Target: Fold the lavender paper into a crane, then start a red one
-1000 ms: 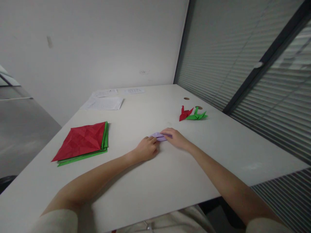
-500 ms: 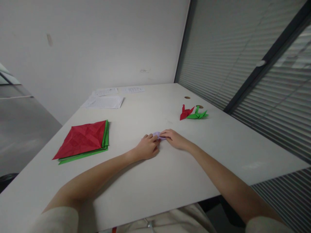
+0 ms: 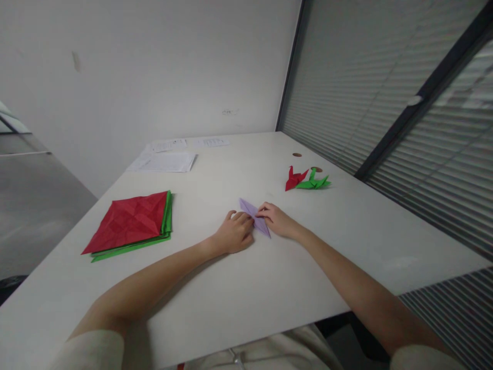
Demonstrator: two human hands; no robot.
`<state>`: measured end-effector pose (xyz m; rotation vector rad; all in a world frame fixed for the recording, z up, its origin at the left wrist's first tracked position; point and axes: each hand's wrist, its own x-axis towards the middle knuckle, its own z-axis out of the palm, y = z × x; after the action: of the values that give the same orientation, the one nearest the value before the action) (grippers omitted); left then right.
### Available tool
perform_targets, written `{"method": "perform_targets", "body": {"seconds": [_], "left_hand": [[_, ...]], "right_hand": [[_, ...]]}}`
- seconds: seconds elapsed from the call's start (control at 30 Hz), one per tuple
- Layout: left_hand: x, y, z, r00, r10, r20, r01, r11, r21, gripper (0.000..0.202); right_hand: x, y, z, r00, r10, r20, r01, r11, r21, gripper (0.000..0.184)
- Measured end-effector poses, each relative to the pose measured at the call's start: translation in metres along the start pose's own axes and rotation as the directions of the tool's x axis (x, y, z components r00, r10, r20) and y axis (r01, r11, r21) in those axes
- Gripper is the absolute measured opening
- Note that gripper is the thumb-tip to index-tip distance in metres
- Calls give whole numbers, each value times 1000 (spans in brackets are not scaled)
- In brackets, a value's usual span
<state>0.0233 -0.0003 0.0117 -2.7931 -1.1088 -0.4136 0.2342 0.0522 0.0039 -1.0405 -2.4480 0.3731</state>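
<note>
A small piece of purple origami paper (image 3: 262, 226), folded into a narrow diamond, lies slantwise on the white table between my hands. My left hand (image 3: 234, 233) rests on the table with fingers curled; its fingertips grip the paper's left side near the middle. From the right, my right hand (image 3: 276, 220) pinches the same paper close to its middle. Fingers cover part of the centre, so the folds there are hidden. Both pointed ends show, one away from me and one towards me.
A stack of red and green paper sheets (image 3: 133, 220) lies to the left. A red paper crane (image 3: 295, 179) and a green paper crane (image 3: 314, 182) stand at the back right. Printed sheets (image 3: 165, 162) lie at the far left, and window blinds (image 3: 385, 103) flank the right side.
The purple paper has turned, and its two pointed ends now stick out beyond my fingers. Both hands have stayed in nearly the same place, with slight finger shifts.
</note>
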Motion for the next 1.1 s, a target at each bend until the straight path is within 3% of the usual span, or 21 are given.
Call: {"method": "perform_targets", "body": {"seconds": [0.1, 0.3, 0.53, 0.7, 0.87, 1.1], "left_hand": [[1, -6, 2, 999, 45, -14, -46, 998, -39, 38], [5, -25, 4, 991, 134, -27, -137, 968, -211, 30], [8, -45, 11, 998, 36, -58, -58, 898, -436, 27], [9, -50, 15, 1000, -8, -28, -10, 820, -573, 26], [9, -51, 16, 998, 41, -44, -58, 855, -516, 25], [4, -54, 16, 994, 71, 78, -36, 925, -377, 46]], "right_hand": [[1, 6, 2, 1000, -7, -31, 6, 999, -50, 37], [0, 2, -3, 998, -40, 44, 41, 999, -14, 41], [-3, -8, -9, 989, -128, 74, 128, 992, 6, 43], [-3, -4, -10, 984, -124, 127, 113, 989, 96, 48], [-4, -3, -10, 986, -123, 112, 107, 985, 134, 43], [-3, -2, -8, 985, -137, 103, 121, 980, 156, 41]]}}
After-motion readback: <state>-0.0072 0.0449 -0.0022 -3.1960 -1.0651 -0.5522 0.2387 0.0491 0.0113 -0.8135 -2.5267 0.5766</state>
